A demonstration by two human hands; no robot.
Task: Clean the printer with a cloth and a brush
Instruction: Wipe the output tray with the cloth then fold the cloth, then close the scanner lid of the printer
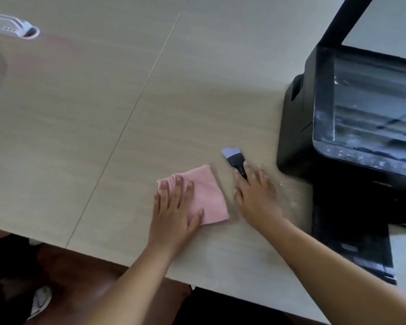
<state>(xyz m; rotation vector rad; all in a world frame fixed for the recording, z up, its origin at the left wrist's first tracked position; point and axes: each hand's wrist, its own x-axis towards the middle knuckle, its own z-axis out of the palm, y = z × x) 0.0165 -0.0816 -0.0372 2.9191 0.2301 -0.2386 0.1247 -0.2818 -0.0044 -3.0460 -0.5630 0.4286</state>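
Observation:
A black printer (352,118) stands on the right of the table with its scanner lid raised and the dusty glass showing. A folded pink cloth (209,193) lies flat near the front edge, and my left hand (174,207) rests palm down on its left part, fingers spread. Just right of the cloth lies a small brush (233,160) with a black handle and pale bristles pointing away from me. My right hand (256,195) lies flat over the handle's near end, fingers extended and not curled around it.
The light wooden table (103,113) has a seam running diagonally down its middle. A white device (12,25) sits at the far left corner. The printer's black output tray (352,242) juts toward me at the right. White crumbs (291,193) dot the table by the printer.

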